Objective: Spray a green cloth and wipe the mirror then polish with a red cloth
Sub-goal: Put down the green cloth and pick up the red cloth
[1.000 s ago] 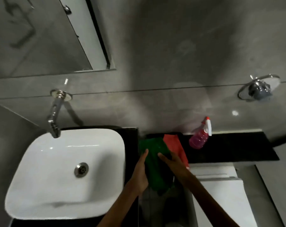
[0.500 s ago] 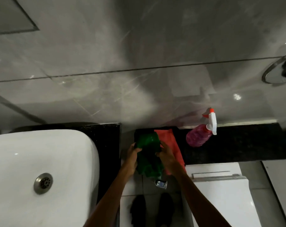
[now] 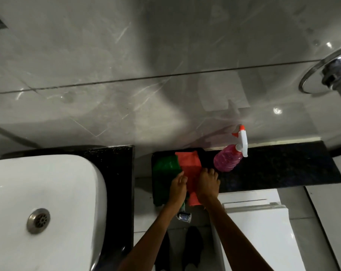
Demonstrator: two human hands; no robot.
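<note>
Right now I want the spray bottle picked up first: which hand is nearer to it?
The right hand: it rests on the red cloth, just left of the spray bottle. The left hand is farther left, at the green cloth's edge.

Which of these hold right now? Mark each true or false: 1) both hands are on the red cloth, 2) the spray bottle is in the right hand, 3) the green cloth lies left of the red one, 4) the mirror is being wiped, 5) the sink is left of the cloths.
1) True: the left hand and right hand rest on the red cloth.
2) False: the spray bottle stands untouched on the black ledge.
3) True: the green cloth lies left of it.
4) False: no mirror shows; the hands are at the ledge.
5) True: the sink is left.
</note>
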